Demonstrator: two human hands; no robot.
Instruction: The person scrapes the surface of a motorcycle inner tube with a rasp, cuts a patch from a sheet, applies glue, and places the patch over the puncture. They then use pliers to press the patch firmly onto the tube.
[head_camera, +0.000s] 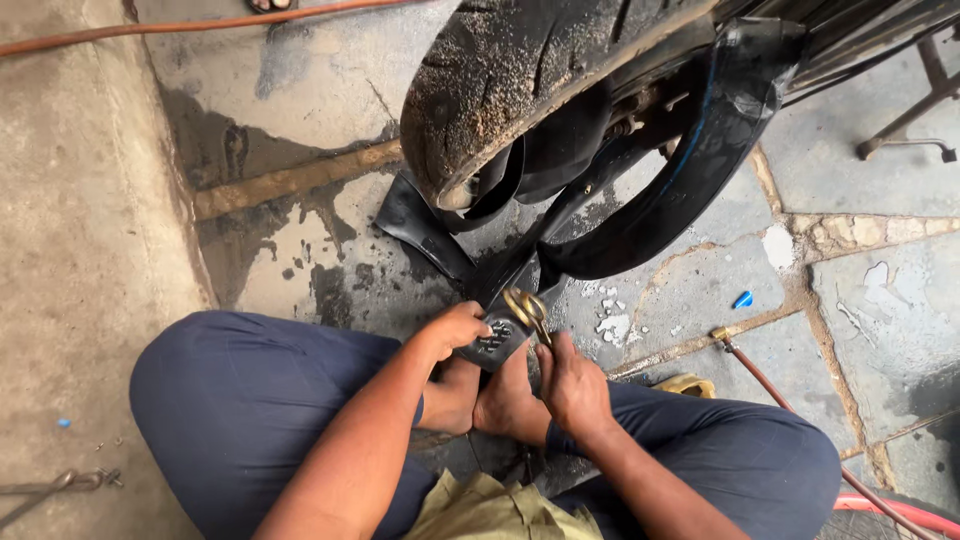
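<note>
I sit cross-legged on the ground in dark blue trousers. My left hand (455, 328) grips a flat piece of black rubber (492, 340) from the left. My right hand (570, 385) holds brass-coloured scissors (527, 308) whose blades meet the top edge of that rubber piece. Just beyond my hands a black inner tube (690, 170) loops out from under a worn motorcycle tyre (500, 80) and trails onto the floor.
A copper-coloured hose with a brass tip (722, 336) lies on the stone floor at right, and a red hose (900, 512) curls at the bottom right. A metal stand (905, 140) is at upper right. A raised concrete slab (80, 250) runs along the left.
</note>
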